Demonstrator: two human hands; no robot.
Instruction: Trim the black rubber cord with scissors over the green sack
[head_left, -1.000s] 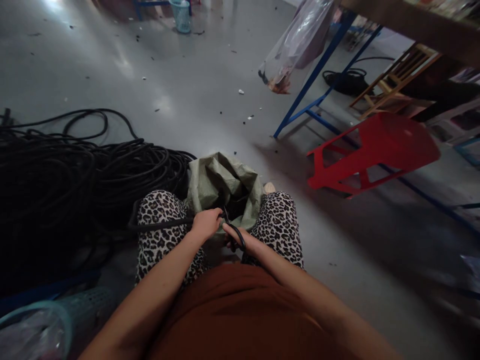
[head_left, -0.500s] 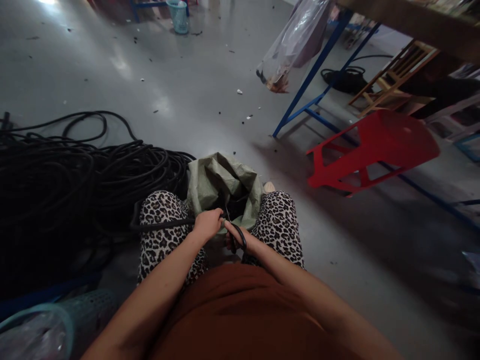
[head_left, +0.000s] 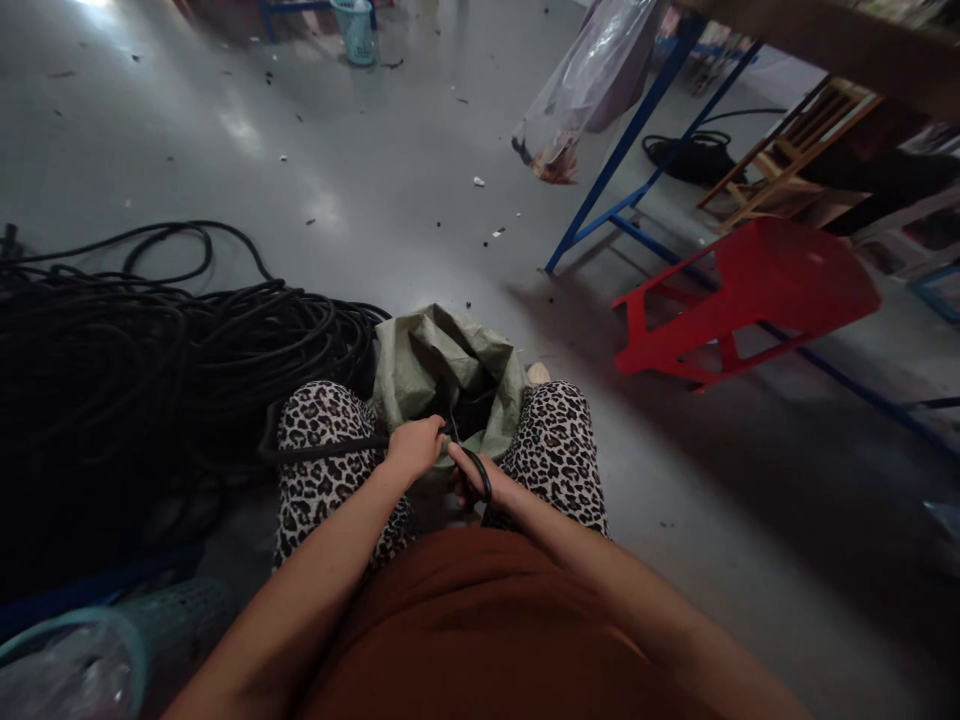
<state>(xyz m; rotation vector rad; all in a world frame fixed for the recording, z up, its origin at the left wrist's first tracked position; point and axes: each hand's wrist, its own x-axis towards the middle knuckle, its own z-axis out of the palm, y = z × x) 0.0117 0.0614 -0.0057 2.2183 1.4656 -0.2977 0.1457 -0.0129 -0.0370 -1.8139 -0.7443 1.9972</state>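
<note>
My left hand (head_left: 415, 446) is closed around a thick black cord (head_left: 330, 450), which runs in from the left across my knee. Its end pokes out past my fingers. In my right hand (head_left: 474, 472) is a pair of scissors (head_left: 482, 478) with black handles, my fingers wrapped through the loops. The blades point up and away beside the cord's end; whether they touch it I cannot tell. Both hands are over the near rim of a pale green woven sack (head_left: 405, 350) between my knees. Dark contents show inside it, too dim to make out.
A big heap of black cord (head_left: 225, 340) lies on the floor to my left. Behind it, near me, stands a light blue basket (head_left: 139, 650) holding clear plastic. To the right are a red plastic stool (head_left: 742, 290) and a blue-legged table (head_left: 622, 150) with a plastic bag (head_left: 577, 90) hanging from it.
The scissor handles look closer together than before. My left hand and the cord have hardly moved.
</note>
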